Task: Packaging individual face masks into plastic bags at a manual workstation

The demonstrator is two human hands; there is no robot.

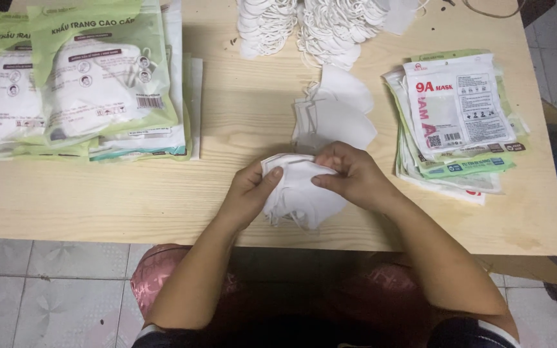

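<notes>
Near the table's (130, 206) front edge, our left hand (249, 193) and right hand (356, 177) both pinch a small stack of white folded fabric face masks (301, 193), squaring it up, we judge; bagging next needs an empty printed plastic pouch (456, 106) from the right-edge pile.

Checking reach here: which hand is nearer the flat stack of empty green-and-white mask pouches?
Right. The right hand is just left of the pouch stack; the left hand is farther left.
</notes>
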